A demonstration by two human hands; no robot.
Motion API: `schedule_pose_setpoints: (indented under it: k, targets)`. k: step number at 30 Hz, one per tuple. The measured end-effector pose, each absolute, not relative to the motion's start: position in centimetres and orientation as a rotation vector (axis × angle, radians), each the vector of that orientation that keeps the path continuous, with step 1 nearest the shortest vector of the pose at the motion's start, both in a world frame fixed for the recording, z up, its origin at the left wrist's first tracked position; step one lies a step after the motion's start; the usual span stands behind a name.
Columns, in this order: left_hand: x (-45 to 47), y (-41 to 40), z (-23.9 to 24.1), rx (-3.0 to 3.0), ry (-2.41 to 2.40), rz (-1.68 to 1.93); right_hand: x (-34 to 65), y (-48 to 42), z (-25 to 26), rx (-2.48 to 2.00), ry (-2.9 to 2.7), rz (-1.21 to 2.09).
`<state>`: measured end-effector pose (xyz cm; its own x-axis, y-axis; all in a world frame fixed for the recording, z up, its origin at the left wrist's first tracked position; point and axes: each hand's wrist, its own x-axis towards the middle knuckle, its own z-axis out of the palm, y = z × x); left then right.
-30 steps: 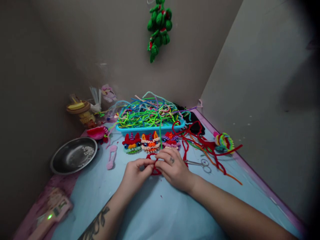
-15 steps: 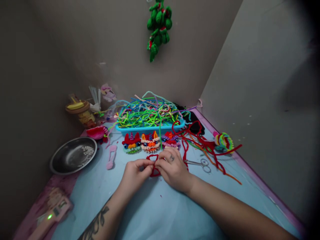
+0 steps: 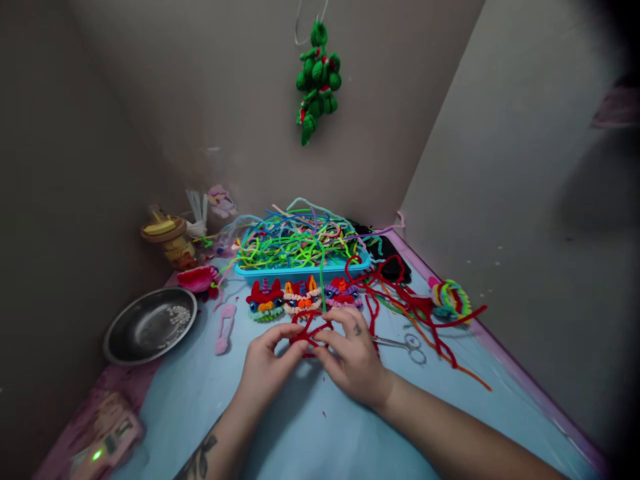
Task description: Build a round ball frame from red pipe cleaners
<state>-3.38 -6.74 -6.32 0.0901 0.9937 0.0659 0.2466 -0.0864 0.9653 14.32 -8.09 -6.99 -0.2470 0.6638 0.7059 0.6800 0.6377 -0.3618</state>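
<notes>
Between my hands is a looped length of red yarn (image 3: 311, 324), fuzzy and thick. My left hand (image 3: 270, 359) pinches it from the left, thumb and forefinger closed on the strand. On the other side my right hand (image 3: 354, 357) grips the same loop with thumb and fingers bent around it. Just beyond the fingertips stand three small knitted animal faces: one red and green (image 3: 265, 300), one orange and cream (image 3: 301, 296), one red and purple (image 3: 343, 293). Scissors (image 3: 407, 347) lie right of my right hand, partly hidden by it.
A blue tray (image 3: 300, 272) heaped with colourful yarn pieces stands at the back. Loose red and orange strands (image 3: 425, 313) sprawl to the right. A metal bowl (image 3: 130, 333) with small white beads, a pink clip-shaped piece (image 3: 225, 330) and a pink device (image 3: 113, 437) are on the left.
The view has tipped upward slightly, so things sit lower in the picture. My fingers have spread a little and the red loop between them has shifted shape.
</notes>
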Motion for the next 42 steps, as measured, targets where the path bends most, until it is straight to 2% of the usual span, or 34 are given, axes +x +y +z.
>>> schedule_pose_setpoints:
  k: [14,31,37,42]
  targets:
    - [-2.8,-6.8,-5.8,1.101,1.12,1.05,13.2,-8.8,-7.0,-0.99,-1.989,-0.066]
    - [-3.3,-6.4,-5.5,1.033,1.08,0.891,15.3,-6.4,-7.7,-1.089,-1.947,0.222]
    - [-3.5,-6.1,-5.4,0.962,1.162,0.99,15.5,-6.8,-7.8,-1.094,-1.841,0.253]
    - [-3.4,-6.3,-5.1,0.896,1.152,1.054,14.5,-7.6,-7.6,-1.061,-1.97,0.205]
